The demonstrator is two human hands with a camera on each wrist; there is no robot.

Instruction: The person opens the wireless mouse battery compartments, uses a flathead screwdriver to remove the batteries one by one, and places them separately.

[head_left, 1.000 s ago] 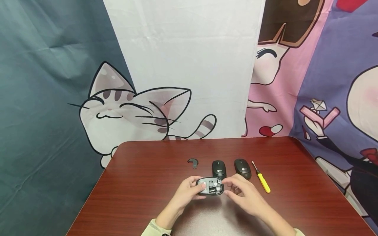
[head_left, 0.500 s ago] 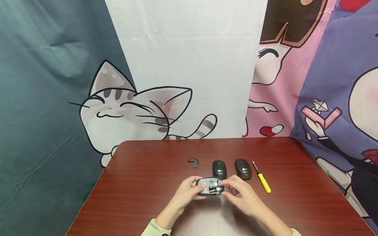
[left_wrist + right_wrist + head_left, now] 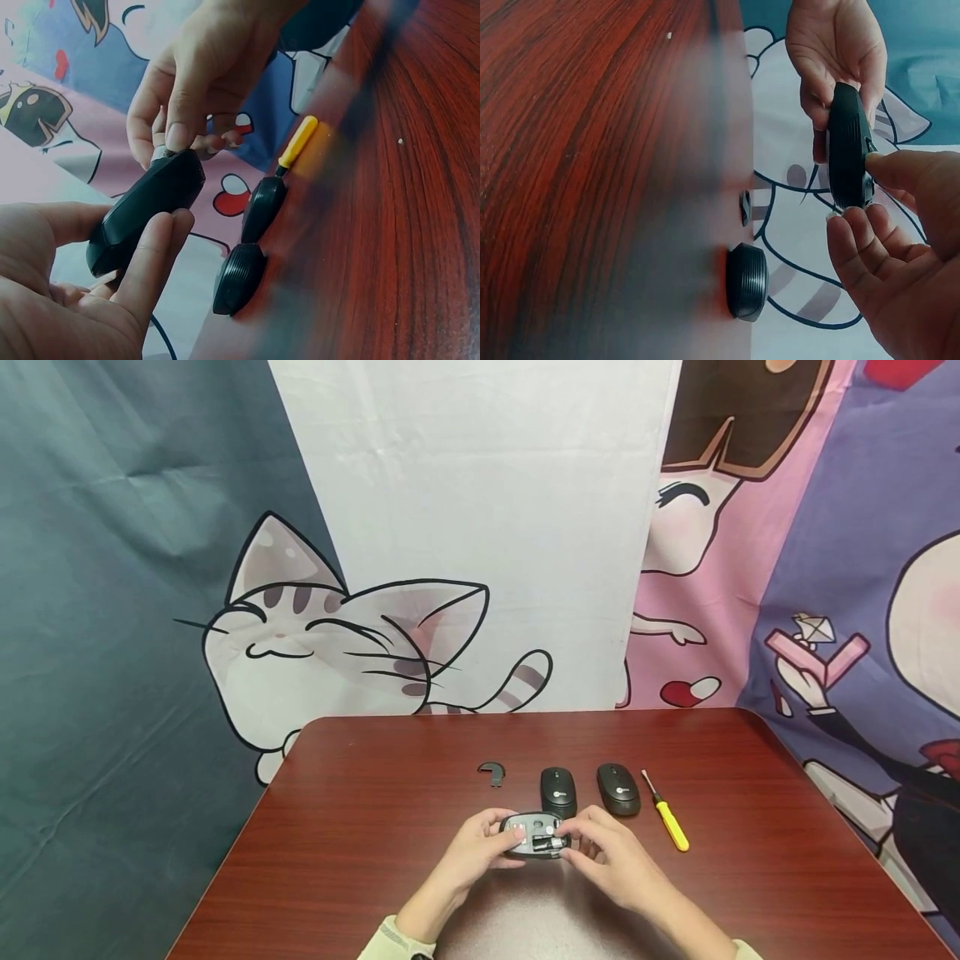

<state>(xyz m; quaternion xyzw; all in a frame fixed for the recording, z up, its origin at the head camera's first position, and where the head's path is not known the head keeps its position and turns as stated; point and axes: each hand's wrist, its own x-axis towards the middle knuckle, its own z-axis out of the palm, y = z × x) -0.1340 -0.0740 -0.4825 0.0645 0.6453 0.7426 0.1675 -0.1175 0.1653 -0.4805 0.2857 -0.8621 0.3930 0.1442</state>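
A black wireless mouse (image 3: 534, 823) is held above the table with its underside up, its battery compartment uncovered and a dark battery (image 3: 550, 842) in it. My left hand (image 3: 474, 845) grips the left end, thumb lying over the underside. At the other end, my right hand (image 3: 617, 862) pinches with thumb and fingertips. The right wrist view has the right thumb (image 3: 891, 169) against the underside and the fingertips curled at the tip of the mouse. A small silvery piece (image 3: 158, 154) shows beside the right thumb in the left wrist view; the fingers partly hide it.
Two more black mice, one in the middle (image 3: 557, 789) and one to its right (image 3: 618, 789), rest behind the hands. A screwdriver with a yellow handle (image 3: 672, 827) lies at the right. A curved black battery cover (image 3: 492, 772) lies behind on the reddish-brown table (image 3: 360, 827).
My right hand has moved slightly left, so its thumb and fingertips now overlap the end of the mouse. The left hand keeps its grip.
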